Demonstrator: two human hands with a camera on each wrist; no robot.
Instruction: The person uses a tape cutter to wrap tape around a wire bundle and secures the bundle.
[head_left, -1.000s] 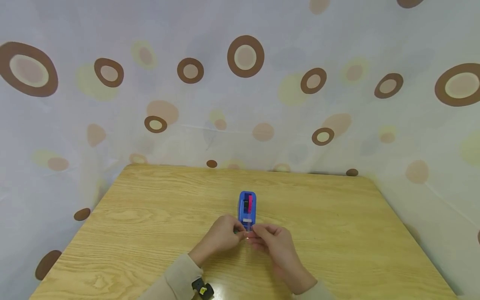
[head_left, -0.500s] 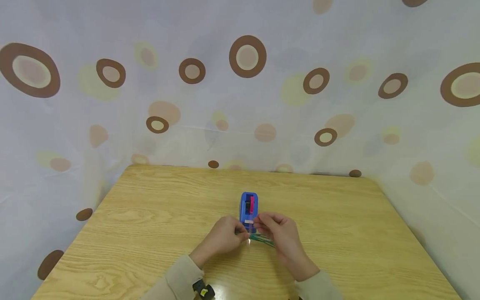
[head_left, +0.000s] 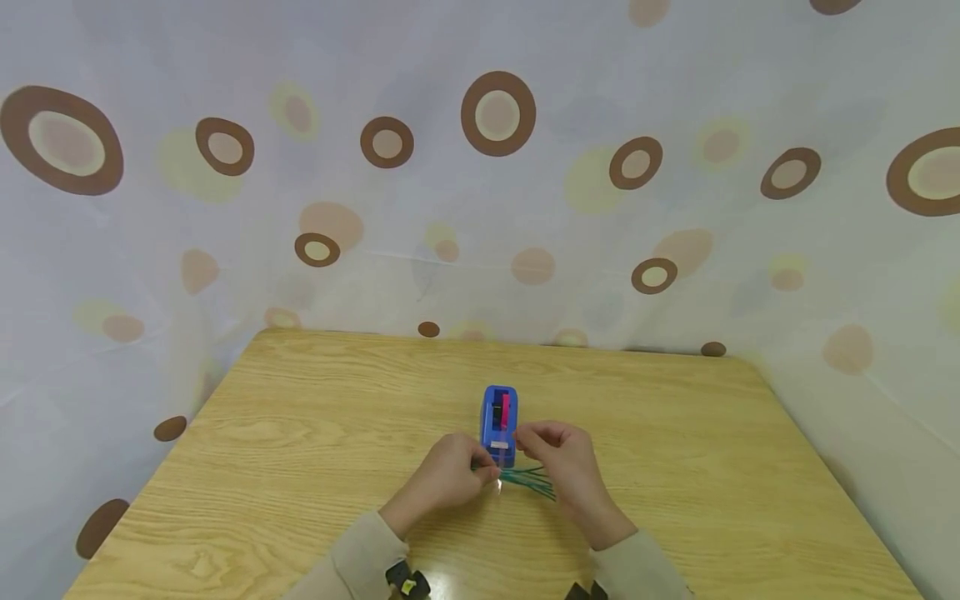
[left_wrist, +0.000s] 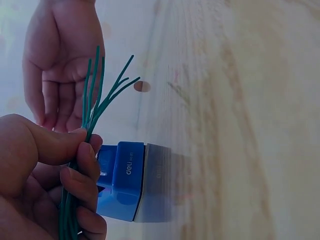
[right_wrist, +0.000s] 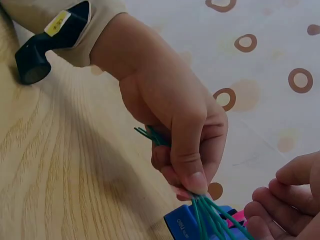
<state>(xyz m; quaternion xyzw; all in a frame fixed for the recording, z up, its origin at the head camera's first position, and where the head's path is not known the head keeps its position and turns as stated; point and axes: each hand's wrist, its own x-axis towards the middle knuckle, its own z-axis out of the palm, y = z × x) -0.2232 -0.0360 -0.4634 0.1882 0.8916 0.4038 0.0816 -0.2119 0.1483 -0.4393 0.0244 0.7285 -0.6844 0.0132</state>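
Note:
My left hand [head_left: 447, 471] pinches a bundle of thin green wires [left_wrist: 67, 212] between thumb and fingers. Their loose ends fan out past the fingertips, towards the right in the head view. Just beyond the hands stands a blue tape dispenser [head_left: 490, 417] with a pink and black reel [head_left: 505, 410]. From its cutter a clear strip of tape [head_left: 500, 486] runs down across the wires beside the left fingertips. My right hand [head_left: 564, 467] is raised to the right of the dispenser, fingers loosely bent, with nothing visible in them. In the right wrist view its fingers [right_wrist: 280, 212] are beside the wires.
The wood-grain table [head_left: 337, 400] carries the dispenser near its middle. Behind it and along both sides hangs a pale curtain [head_left: 480, 208] with brown rings and pastel spots. A black wrist camera [right_wrist: 35, 60] is strapped at the left sleeve.
My right hand has drawn away from the left fingertips, moving right and slightly up, so the wires' fanned ends now show. The left hand has kept its grip almost in place.

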